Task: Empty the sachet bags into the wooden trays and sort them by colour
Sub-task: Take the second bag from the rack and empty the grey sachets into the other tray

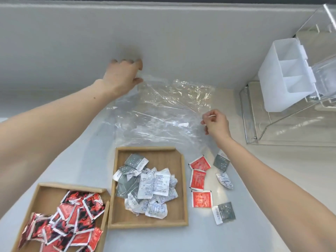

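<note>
Sachet bag [160, 115], clear and to all appearance emptied, is spread between your two hands over the back of the worktop [81, 142]. Your left hand [123, 75] has its fingers curled and its thumb closed on the bag's far left corner. Your right hand [216, 124] pinches the bag's right edge between thumb and bent fingers. You can see no sachet inside the film, though its creases and glare could hide one.

So the tipping-out looks done, and the sorting only partly. Nearer you, the middle tray [148, 225] holds grey and white sachets [145, 184]. The left tray [72, 187], just beside it, holds red sachets [72, 219]. Right of the middle tray, loose sachets [200, 180] lie on the bare worktop: three red, two grey and one crumpled white.

Your next move, as I judge it, is to put the bag aside, away from the trays. Then gather the strays, red to the left tray, grey and white to the middle.

The worktop is pale grey and meets a plain grey wall [163, 33]. At the far right, a clear acrylic stand [272, 128] carries a white divided box [283, 75].
</note>
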